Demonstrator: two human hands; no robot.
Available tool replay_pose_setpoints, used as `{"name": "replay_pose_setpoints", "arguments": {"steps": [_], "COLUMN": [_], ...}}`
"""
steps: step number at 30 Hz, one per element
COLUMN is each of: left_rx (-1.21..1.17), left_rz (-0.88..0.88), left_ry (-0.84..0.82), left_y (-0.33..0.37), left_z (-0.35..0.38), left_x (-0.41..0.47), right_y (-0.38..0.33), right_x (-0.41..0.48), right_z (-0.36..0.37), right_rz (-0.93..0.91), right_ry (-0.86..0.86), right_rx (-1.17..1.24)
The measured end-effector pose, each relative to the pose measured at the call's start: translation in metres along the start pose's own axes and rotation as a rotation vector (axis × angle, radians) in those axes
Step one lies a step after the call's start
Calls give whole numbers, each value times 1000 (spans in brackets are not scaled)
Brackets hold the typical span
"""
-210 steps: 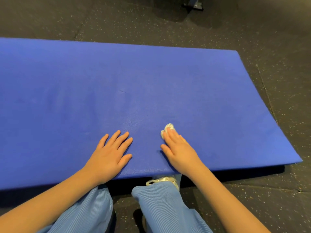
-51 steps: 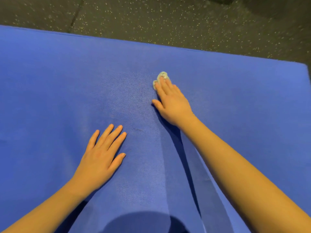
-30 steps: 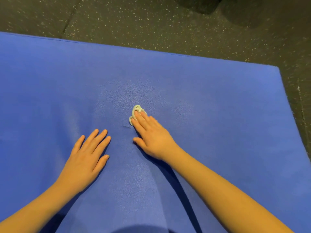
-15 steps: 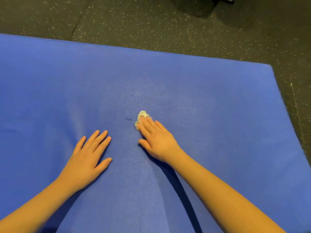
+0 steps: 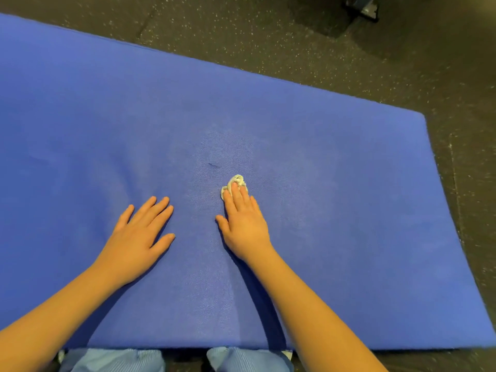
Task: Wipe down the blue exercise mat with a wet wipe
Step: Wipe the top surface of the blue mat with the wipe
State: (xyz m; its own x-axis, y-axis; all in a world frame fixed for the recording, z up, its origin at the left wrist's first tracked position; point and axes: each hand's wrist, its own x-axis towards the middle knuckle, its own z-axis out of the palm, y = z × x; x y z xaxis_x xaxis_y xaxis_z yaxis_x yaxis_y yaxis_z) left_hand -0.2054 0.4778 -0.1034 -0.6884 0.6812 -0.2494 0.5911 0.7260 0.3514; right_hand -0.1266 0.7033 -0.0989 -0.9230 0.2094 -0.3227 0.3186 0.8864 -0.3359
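The blue exercise mat (image 5: 335,183) fills most of the view, lying flat on the floor. My right hand (image 5: 245,224) lies flat near the mat's middle, its straight fingers pressing a crumpled white wet wipe (image 5: 234,183) onto the mat; only the wipe's far end shows past my fingertips. My left hand (image 5: 139,237) rests flat on the mat to the left of it, fingers spread, holding nothing. A small dark mark (image 5: 213,165) sits on the mat just beyond the wipe.
Dark speckled rubber flooring (image 5: 295,44) surrounds the mat at the back and right. A metal equipment foot (image 5: 363,8) stands at the top right. My knees in light blue trousers (image 5: 112,361) show at the mat's near edge.
My right hand has drawn the wipe back toward me from the mat's far part, now past the dark mark. The left hand has stayed flat. The view pulled back, showing my knees.
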Motion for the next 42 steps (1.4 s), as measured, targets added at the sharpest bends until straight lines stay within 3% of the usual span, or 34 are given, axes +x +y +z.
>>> {"name": "replay_pose_setpoints", "arguments": {"steps": [2,7,12,18,23,28,33,38,42], "left_rx": [-10,5,2,6,4,-17,-33,-67,-70], "left_rz": [-24,-72,-76,-76,-79,-72,-43,-6,5], "left_ry": [-29,-57,-52,-40,-30,-35,-59,-65,-80], "left_y": [1,8,14,16,18,17,14,6,-4], "left_z": [-1,-1,0,-1,-1,-4,-10,-16,-22], "left_x": [-3,-12,-33,-54,-57,-60,-69,-81,-93], "right_y": [-16,-17,-5,-22,-30,-39,-34,-49,-52], "right_x": [-13,-42,-48,-83,-82,-115,-100,-124,-115], "right_z": [7,3,3,8,11,11,11,19,14], "right_rz": [-5,-313,-105,-425,-245,-541,-425,-615,-548], "right_ry": [-33,-176,-90,-194,-141,-268,-188,-301,-274], "right_rx": [50,-21,19,8,88,139,101,160,93]}}
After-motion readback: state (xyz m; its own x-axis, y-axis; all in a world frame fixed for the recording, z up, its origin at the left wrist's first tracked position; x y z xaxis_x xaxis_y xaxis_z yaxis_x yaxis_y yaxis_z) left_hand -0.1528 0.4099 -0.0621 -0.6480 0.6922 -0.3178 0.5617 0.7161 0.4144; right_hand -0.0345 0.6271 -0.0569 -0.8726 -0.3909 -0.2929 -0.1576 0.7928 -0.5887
